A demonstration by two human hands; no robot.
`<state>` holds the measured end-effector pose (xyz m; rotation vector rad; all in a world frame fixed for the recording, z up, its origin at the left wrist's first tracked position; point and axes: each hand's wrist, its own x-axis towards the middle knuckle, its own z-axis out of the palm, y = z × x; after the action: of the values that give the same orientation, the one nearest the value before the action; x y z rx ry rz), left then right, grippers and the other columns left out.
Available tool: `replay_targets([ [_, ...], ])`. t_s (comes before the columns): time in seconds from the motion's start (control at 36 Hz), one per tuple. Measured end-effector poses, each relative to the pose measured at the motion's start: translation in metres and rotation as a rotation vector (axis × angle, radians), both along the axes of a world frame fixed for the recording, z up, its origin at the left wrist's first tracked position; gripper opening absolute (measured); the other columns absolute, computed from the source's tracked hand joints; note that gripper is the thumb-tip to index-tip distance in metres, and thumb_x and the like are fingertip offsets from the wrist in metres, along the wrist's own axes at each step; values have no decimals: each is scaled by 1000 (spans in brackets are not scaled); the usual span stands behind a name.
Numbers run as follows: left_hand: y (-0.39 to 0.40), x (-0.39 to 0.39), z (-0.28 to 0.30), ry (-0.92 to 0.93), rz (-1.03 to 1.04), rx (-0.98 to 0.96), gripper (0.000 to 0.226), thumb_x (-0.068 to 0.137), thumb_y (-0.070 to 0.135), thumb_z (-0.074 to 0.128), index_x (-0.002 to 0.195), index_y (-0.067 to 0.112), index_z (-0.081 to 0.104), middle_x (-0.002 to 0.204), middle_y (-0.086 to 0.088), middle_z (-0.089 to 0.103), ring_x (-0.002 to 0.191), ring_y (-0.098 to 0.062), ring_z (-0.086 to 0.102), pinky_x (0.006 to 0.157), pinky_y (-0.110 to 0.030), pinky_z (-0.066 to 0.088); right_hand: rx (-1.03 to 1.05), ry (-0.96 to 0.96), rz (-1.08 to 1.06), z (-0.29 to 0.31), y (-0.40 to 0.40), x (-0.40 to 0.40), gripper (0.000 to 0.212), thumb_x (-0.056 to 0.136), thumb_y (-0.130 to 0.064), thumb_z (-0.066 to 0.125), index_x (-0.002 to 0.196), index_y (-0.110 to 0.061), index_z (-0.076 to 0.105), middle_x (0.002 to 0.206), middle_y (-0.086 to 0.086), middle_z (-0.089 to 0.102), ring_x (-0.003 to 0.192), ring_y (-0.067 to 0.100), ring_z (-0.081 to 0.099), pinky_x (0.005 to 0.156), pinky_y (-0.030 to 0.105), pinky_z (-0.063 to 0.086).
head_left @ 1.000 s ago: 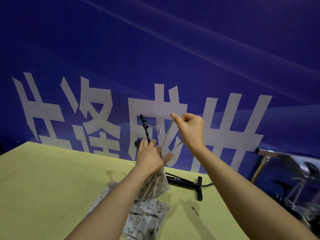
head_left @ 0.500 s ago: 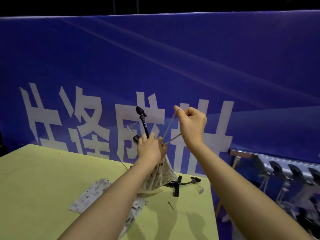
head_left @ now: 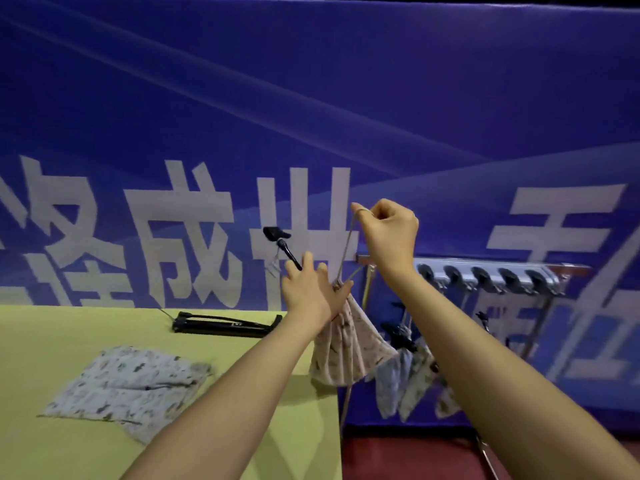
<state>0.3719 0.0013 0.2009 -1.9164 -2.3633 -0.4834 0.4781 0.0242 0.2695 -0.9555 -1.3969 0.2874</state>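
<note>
Left hand (head_left: 310,296): it's gripping the gathered neck of the pouch (head_left: 349,348), with the thumb clamping the fabric from the right side.
Right hand (head_left: 389,233): fingers are curling into a fist and pinching the cord (head_left: 346,251) at the top, holding it up above the left hand.
Cord: it's running taut from the right fingertips down into the pouch's neck.
Pouch: it's hanging in the air under the left hand, just past the table's right edge, between the table (head_left: 52,341) and the rack (head_left: 485,271).
Black clip rod (head_left: 284,245): it's sticking up at a tilt from behind the left fingers; can't really tell if they're holding it too.
Table: a flat patterned cloth (head_left: 128,386) is lying on it, with a folded black stand (head_left: 225,323) sitting near the far edge.
Rack: more small pouches (head_left: 405,382) are dangling below its row of clips.
</note>
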Motion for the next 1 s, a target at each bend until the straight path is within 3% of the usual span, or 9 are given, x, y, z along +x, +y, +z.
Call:
replay_targets([
  [0.06,1,16,-9,76,-9,-48,77,82,75,35,129,15,49,138,-5,30,127,-38,28,91,-41,41,-47,-34,-36,-12,2,18,51,83,-28,70,51,-14,33,45,-2,31,47,13,27,51,32,30],
  [0.17,4,40,-30,175,-101,-111,90,77,83,28,129,14,51,147,-8,30,136,-35,19,108,-42,24,-112,-53,-68,-36,7,46,51,83,-25,70,51,-14,32,45,-2,31,50,14,27,53,32,30],
  [0.31,14,76,-51,193,-299,-188,96,74,87,20,114,12,64,131,-8,49,128,-33,30,108,-43,21,-151,-134,-173,-62,14,81,47,83,-28,69,54,-11,36,49,4,35,52,16,32,52,33,30],
  [0.39,25,97,-56,178,-377,-284,91,73,87,13,84,16,68,101,-7,58,116,-29,41,105,-44,24,-167,-211,-248,-79,18,103,49,82,-31,68,54,-13,33,48,3,33,52,19,34,52,35,32],
  [0.47,37,113,-67,61,-449,-338,73,78,83,19,56,20,49,77,-5,56,99,-28,52,95,-41,28,-229,-274,-283,-98,21,124,54,81,-30,70,51,-19,27,45,-2,29,51,19,32,52,37,33],
  [0.67,56,148,-99,-237,-585,-379,47,88,61,44,88,19,63,97,-11,69,96,-31,63,74,-35,43,-361,-319,-289,-143,21,170,51,81,-27,70,50,-11,33,45,8,35,48,15,33,51,33,31],
  [0.75,66,166,-110,-339,-608,-377,35,88,54,49,88,21,62,92,-10,69,90,-32,64,69,-35,46,-428,-360,-309,-155,25,186,54,81,-25,70,48,-22,28,42,-6,30,45,12,31,51,28,28],
  [0.92,88,205,-127,-511,-647,-407,27,92,36,54,90,14,70,76,-9,66,82,-32,64,65,-33,45,-460,-427,-308,-180,39,233,56,83,-28,70,48,-24,26,41,-5,31,43,15,33,47,32,30],
  [1.0,102,236,-134,-523,-645,-439,26,92,29,55,74,13,66,68,-9,63,73,-30,60,62,-31,40,-468,-424,-273,-192,55,265,56,83,-27,69,49,-23,24,42,-4,27,43,14,28,48,31,27],
])
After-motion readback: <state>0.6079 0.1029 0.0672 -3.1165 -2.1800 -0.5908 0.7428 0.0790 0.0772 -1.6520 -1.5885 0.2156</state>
